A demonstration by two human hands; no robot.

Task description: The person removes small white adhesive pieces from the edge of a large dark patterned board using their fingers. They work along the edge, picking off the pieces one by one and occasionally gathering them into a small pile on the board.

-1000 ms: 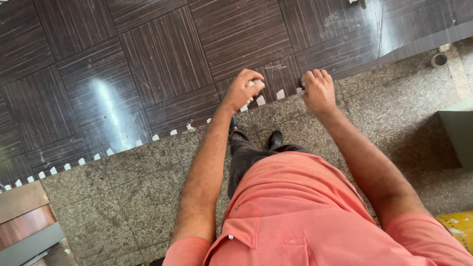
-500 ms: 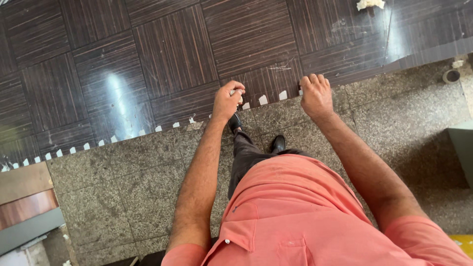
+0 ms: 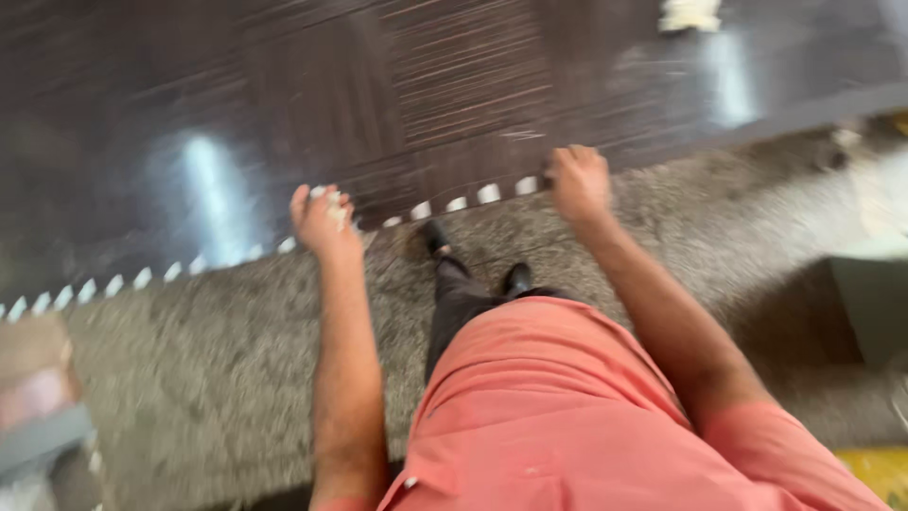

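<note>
I stand on a grey stone floor (image 3: 218, 378) where it meets dark wood-patterned tiles (image 3: 426, 85); the picture is blurred by motion. My left hand (image 3: 324, 220) is held out with its fingers curled around small white pieces. My right hand (image 3: 579, 185) hovers over the line where the tiles and stone meet, beside a row of small white spacers (image 3: 473, 201). Its fingers look bent, and the blur hides whether it holds anything. Below are my salmon shirt (image 3: 567, 407), dark trousers and black shoes (image 3: 515, 279).
The white spacers run along the tile edge to the far left (image 3: 113, 284). A crumpled white thing (image 3: 690, 14) lies on the tiles at the top. A grey box (image 3: 870, 303) stands at right, a yellow object (image 3: 875, 468) at bottom right, and stacked slabs (image 3: 38, 407) at bottom left.
My left hand has swung left, away from my right hand, so the hands are farther apart. The view has shifted and become blurred.
</note>
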